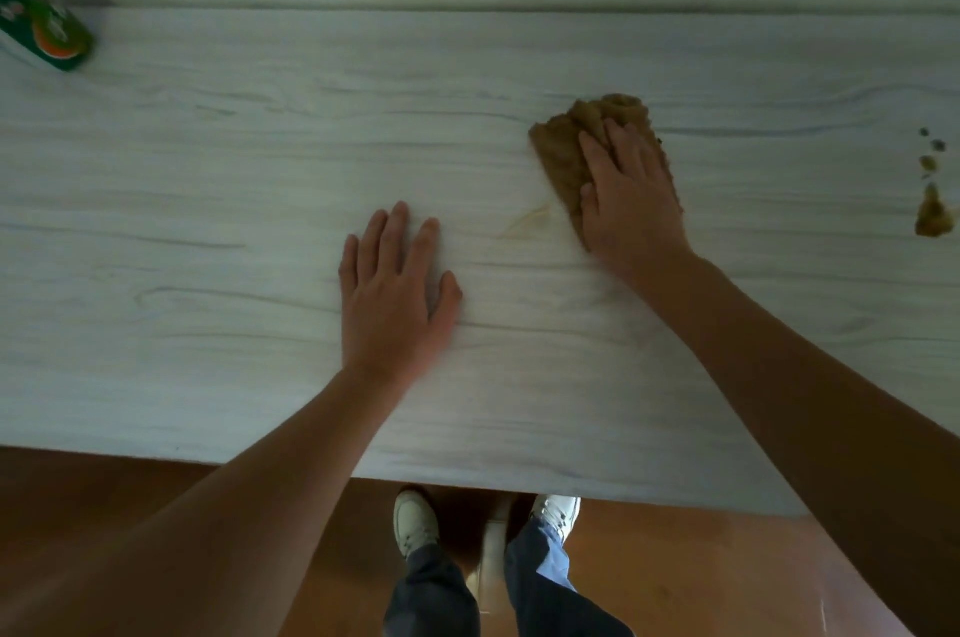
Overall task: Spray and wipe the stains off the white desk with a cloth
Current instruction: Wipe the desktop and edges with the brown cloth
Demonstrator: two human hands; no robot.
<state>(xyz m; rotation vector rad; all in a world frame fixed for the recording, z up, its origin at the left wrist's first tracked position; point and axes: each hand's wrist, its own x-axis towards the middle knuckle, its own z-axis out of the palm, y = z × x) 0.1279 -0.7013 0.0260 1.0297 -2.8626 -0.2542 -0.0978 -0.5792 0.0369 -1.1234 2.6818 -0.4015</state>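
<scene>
Flatly, right hand (pixel 631 192) presses brown cloth (pixel 566 153) on white desk (pixel 208 220), fingers together, left hand (pixel 395 293) flat, fingers slightly spread, stains (pixel 932 215) at far right.

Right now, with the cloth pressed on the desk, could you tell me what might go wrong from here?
The cloth under the right hand may smear rather than lift: a faint yellowish streak lies on the desk just beside it.
The brown blobs near the right edge are not yet wiped; a broad stroke could spread them.
The green bottle sits far to the left, probably a long reach for respraying.
</scene>
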